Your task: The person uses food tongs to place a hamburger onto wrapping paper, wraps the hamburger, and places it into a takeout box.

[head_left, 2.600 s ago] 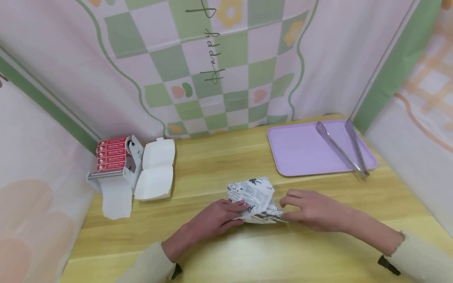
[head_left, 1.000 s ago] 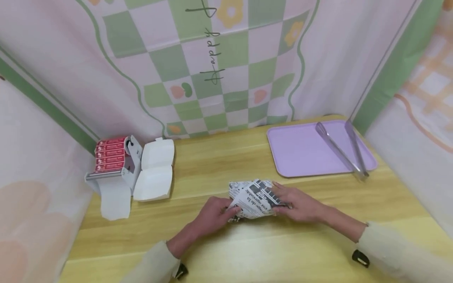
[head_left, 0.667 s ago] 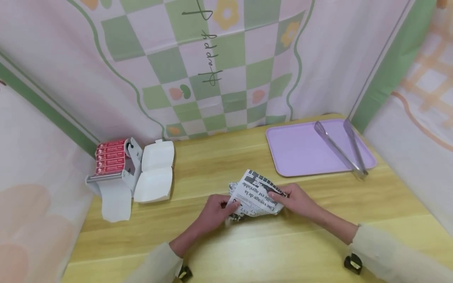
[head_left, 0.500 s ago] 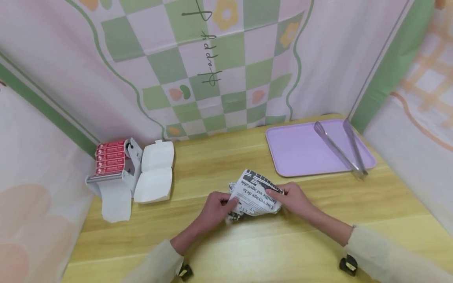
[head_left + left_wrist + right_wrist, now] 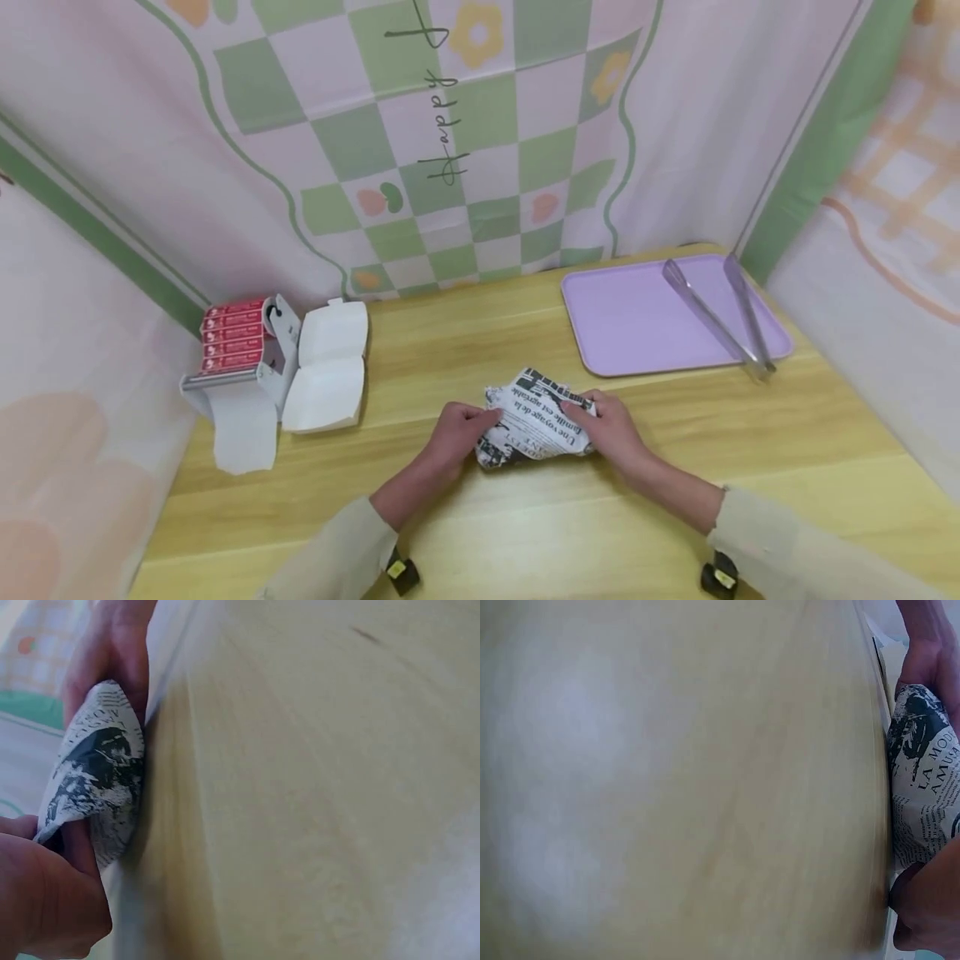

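Observation:
A packet wrapped in newsprint-patterned paper (image 5: 536, 421) lies between both hands at the middle of the table in the head view. My left hand (image 5: 456, 433) grips its left end, thumb on top. At the right end my right hand (image 5: 609, 427) holds it, thumb pressed on the printed upper face. The left wrist view shows the packet (image 5: 101, 765) end-on, with a finger tucked at its near fold. Dark print and lettering show on the wrapped packet (image 5: 926, 761) in the right wrist view. What the paper encloses is hidden.
A lilac tray (image 5: 622, 325) stands at the back right with metal tongs (image 5: 712, 317) across it. At the left are a dispenser with red-printed rolls (image 5: 234, 337) and an opened white carton (image 5: 326, 367). A patterned curtain (image 5: 487, 125) hangs behind the wooden table (image 5: 450, 333).
The paper, earlier a loosely folded sheet, is now a more compact packet. The right hand has gone from beside the paper to gripping its right end; the left hand now holds the left end.

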